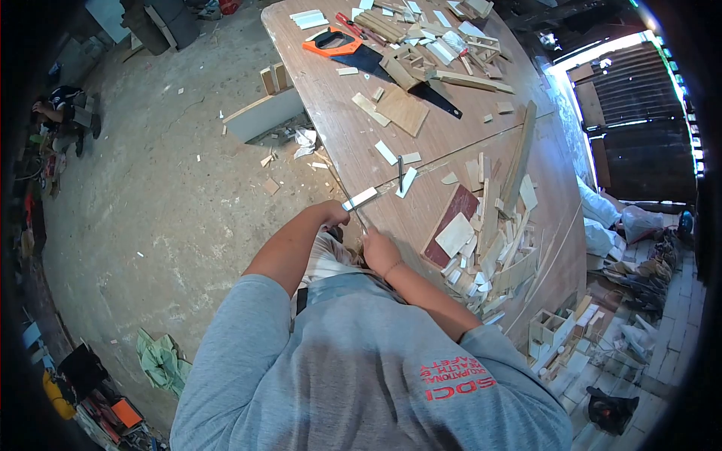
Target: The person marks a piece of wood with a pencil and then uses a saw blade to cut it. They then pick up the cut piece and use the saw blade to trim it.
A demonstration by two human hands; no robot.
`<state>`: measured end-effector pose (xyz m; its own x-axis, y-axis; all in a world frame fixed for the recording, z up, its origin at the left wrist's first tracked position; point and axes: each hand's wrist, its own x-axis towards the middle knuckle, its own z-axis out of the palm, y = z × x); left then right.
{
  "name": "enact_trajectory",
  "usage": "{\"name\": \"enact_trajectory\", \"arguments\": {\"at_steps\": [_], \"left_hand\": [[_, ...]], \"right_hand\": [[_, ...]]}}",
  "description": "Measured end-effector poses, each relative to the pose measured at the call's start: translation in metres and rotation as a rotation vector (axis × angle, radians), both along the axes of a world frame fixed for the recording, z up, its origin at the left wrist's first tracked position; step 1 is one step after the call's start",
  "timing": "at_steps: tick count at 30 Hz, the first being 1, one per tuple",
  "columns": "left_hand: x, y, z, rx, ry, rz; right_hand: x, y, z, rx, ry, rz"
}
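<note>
My left hand (pixel 336 213) is closed at the near edge of the table, gripping one end of a small white wood strip (pixel 362 198). Just to its right, my right hand (pixel 382 251) is closed around a thin, dark blade-like tool (pixel 361 219). The tool reaches up to the strip and seems to cross it near my left fingers; its exact kind is too small to tell. Beyond the strip, a dark slim rod (pixel 400 174) lies by another white piece (pixel 407 183) on the tabletop.
An orange-handled handsaw (pixel 331 43) lies across the far table (pixel 316 83) among wood scraps. More offcuts and a dark red board (pixel 451 225) are heaped at right. A grey panel (pixel 263 114) stands on the floor at left. A person (pixel 66 113) sits far left.
</note>
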<state>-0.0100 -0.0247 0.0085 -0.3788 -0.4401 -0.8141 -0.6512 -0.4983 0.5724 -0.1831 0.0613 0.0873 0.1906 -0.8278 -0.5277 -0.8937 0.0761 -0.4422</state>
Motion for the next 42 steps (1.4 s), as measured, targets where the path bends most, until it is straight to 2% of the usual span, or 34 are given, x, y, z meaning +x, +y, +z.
{"name": "enact_trajectory", "arguments": {"at_steps": [2,5,8,12,14,17,20,23,24,28,30,33,36,38,40,42], "left_hand": [[0.0,0.0,0.0,-0.013,-0.014,-0.013],[0.0,-0.004,0.007,-0.036,-0.048,-0.048],[0.0,-0.003,0.007,-0.036,-0.049,-0.05],[-0.003,-0.001,-0.008,-0.023,-0.061,0.018],[-0.001,0.001,-0.004,-0.038,-0.055,0.007],[-0.003,0.001,-0.001,-0.07,-0.07,0.004],[-0.005,0.004,0.007,-0.076,-0.113,0.012],[-0.005,0.004,0.006,-0.155,-0.122,0.029],[-0.005,0.007,0.003,-0.22,-0.115,0.011],[-0.008,0.006,0.011,-0.131,-0.169,0.015],[-0.011,0.007,0.019,-0.206,-0.182,-0.037],[-0.03,0.024,0.002,-0.275,-0.195,-0.13],[-0.036,0.037,-0.004,-0.396,-0.253,-0.012],[-0.03,0.028,0.006,-0.378,-0.28,-0.04],[-0.019,0.014,0.012,-0.222,-0.281,-0.018],[-0.014,0.006,0.017,-0.249,-0.337,-0.046]], "right_hand": [[0.015,-0.02,-0.012,-0.097,-0.014,-0.001],[0.026,-0.027,-0.025,-0.11,0.048,0.013],[0.013,-0.015,0.005,-0.039,0.022,0.03],[0.005,-0.006,0.01,0.018,0.092,0.059],[0.015,-0.022,0.003,-0.037,0.044,0.044],[0.029,-0.045,-0.038,-0.051,0.034,0.055],[0.021,-0.025,0.001,-0.023,0.044,0.038],[0.008,-0.013,0.015,0.058,0.068,0.041],[0.012,-0.02,0.012,0.06,0.069,0.047],[0.033,-0.044,-0.017,-0.03,0.063,0.046],[0.034,-0.042,-0.018,-0.032,0.053,0.024],[0.014,-0.032,-0.005,0.05,0.11,0.045],[0.013,-0.032,-0.004,0.065,0.149,0.057],[0.022,-0.038,-0.006,0.044,0.136,0.041],[0.033,-0.043,-0.006,0.006,0.119,0.046],[0.036,-0.047,-0.006,-0.037,0.101,0.042]]}}
